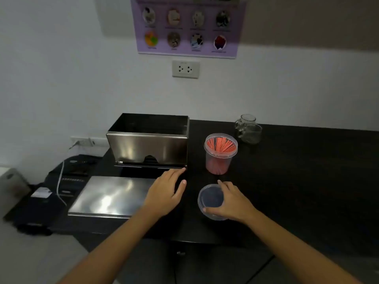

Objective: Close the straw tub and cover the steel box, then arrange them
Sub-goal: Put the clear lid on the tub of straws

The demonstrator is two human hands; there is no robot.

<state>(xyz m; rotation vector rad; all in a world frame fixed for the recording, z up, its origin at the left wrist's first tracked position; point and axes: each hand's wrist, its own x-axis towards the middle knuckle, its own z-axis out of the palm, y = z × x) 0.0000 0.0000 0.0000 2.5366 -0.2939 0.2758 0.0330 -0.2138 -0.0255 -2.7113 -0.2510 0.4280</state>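
A clear round straw tub (219, 155) full of red straws stands uncovered on the black counter (297, 171). Its clear round lid (211, 198) lies flat in front of it, and my right hand (233, 202) curls around the lid's right and near rim. To the left of the tub stands the steel box (147, 144), open at the top. The flat steel cover (110, 196) lies in front of the box at the counter's left end. My left hand (167, 191) rests with fingers spread on the cover's right edge, its fingertips near the box's base.
Two clear glass mugs (248, 129) stand at the back, right of the tub. A dark device with a white cable (59, 181) sits left of the counter, below its level. The white wall holds a socket (185, 69) and a purple poster (187, 25).
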